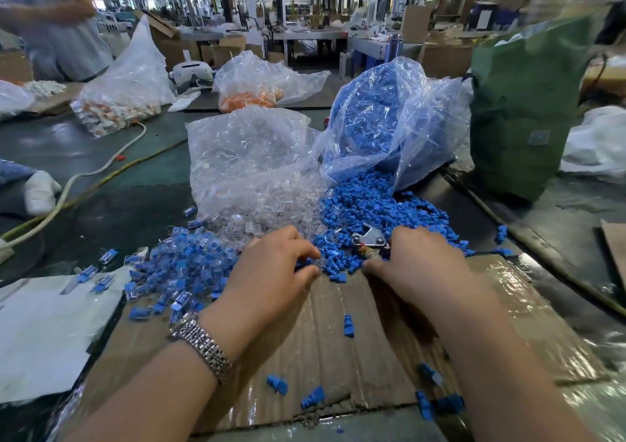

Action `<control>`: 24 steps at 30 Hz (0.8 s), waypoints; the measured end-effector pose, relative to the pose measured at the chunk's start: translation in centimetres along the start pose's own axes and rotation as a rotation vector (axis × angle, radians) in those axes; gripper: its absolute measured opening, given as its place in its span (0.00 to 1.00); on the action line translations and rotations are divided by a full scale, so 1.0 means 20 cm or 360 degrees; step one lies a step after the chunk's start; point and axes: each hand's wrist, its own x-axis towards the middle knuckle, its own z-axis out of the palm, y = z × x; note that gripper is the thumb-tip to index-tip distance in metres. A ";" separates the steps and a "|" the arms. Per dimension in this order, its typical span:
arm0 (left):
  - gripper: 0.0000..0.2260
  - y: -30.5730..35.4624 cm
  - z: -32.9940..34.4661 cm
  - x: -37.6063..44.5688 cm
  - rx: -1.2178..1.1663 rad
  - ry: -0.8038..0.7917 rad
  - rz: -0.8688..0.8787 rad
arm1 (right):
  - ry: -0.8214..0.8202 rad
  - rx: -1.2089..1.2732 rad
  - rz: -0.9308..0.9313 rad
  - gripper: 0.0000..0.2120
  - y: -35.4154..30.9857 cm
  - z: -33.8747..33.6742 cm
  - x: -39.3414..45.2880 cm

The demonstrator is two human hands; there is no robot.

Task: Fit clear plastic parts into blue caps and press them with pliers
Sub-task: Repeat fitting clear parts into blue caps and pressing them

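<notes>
blue caps [369,204], uncountable; two hands

Both hands down at the pile edge: left hand [271,269] (metal watch [203,348] on the wrist) pinching something small and clear, right hand [416,258] curled over the pliers [367,238]. Blue caps [372,204] spill from a bag [389,113], clear parts [257,201] beside them, finished pieces [183,262] heaped left on cardboard [338,367].
</notes>
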 end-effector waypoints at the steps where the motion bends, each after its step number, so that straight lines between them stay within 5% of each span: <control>1: 0.10 0.00 0.00 0.00 -0.0019 0.0004 -0.0001 | 0.0018 -0.0006 -0.0010 0.29 0.00 0.00 0.00; 9: 0.05 -0.03 -0.05 -0.02 -0.0371 0.0062 -0.0124 | 0.0097 0.0253 -0.0620 0.10 -0.09 -0.01 -0.03; 15: 0.06 -0.01 -0.10 -0.03 -0.0812 0.0085 -0.0251 | 0.0126 0.0095 -0.0677 0.01 -0.13 0.05 -0.02; 24: 0.07 -0.05 -0.15 -0.04 -0.1294 0.0051 -0.0426 | 0.0068 0.0144 -0.0756 0.08 -0.16 0.06 -0.04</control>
